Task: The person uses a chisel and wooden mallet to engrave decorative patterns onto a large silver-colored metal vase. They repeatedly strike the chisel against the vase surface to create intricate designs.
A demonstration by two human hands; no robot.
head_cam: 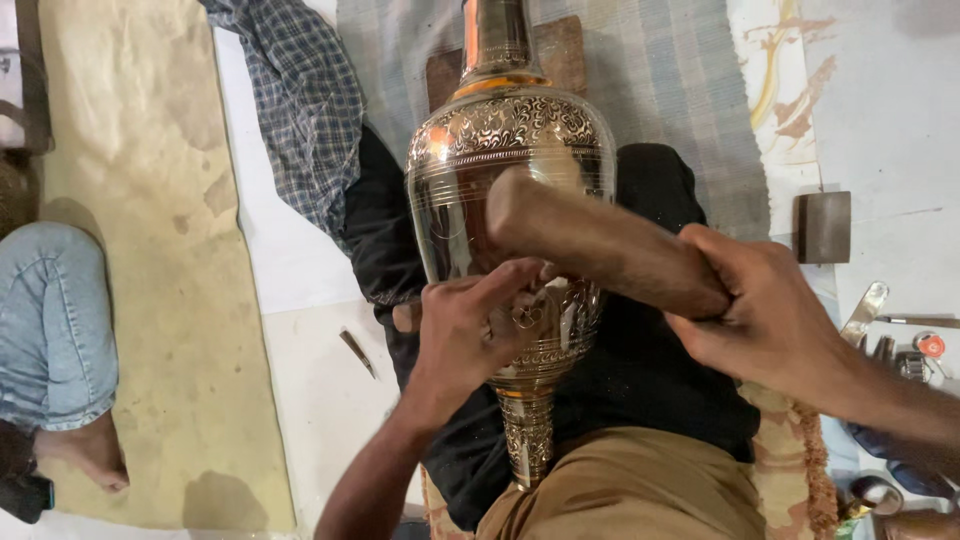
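- On a black cloth over the lap lies the engraved brass vase [505,200], neck pointing away.
- Left hand [470,330] rests on the vase's lower body, fingers pinched shut around a small tool — too hidden to name.
- Right hand [770,310] grips the wooden mallet [600,245], its head poised over the left hand's fingers.
- Judged: chasing the pattern is under way — the next blow calls for a steady tool.
- Small tools [900,345] lie to the right.
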